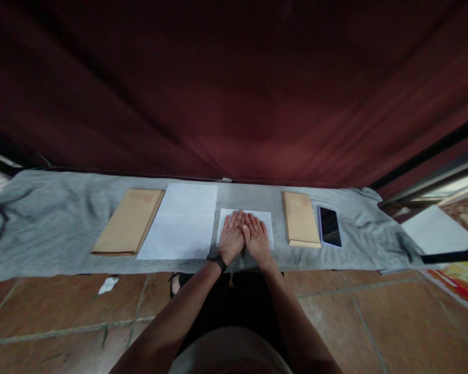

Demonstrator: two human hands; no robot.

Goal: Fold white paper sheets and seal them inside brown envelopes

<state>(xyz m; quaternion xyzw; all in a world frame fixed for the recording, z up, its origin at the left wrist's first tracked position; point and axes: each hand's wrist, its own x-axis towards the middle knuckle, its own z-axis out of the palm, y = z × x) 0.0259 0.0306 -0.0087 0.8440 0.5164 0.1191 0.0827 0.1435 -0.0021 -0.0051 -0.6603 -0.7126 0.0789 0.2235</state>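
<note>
Nearest you, your forearms are reaching out over the brown tiled floor (62,311) and onto the rumpled grey cloth (54,223) spread along it. Your left hand (231,236), with a black wristband (217,259) at the wrist, and your right hand (256,239) are lying side by side and touching. Each grip is spread flat, fingers together, pinching nothing.

Both palms are pressing on the small white sheet of paper (267,221), which is lying mid-cloth between the large white sheet (183,221) on its left and the smaller tan envelope (300,218) on its right.

This is looking like a flattening press, so bear down evenly through both palms and work outward from the centre, since the soft cloth underneath is likely giving way.

A larger tan envelope (129,221) is lying further left and a black phone (329,227) further right. Beyond them a dark red curtain (234,104) is hanging.
</note>
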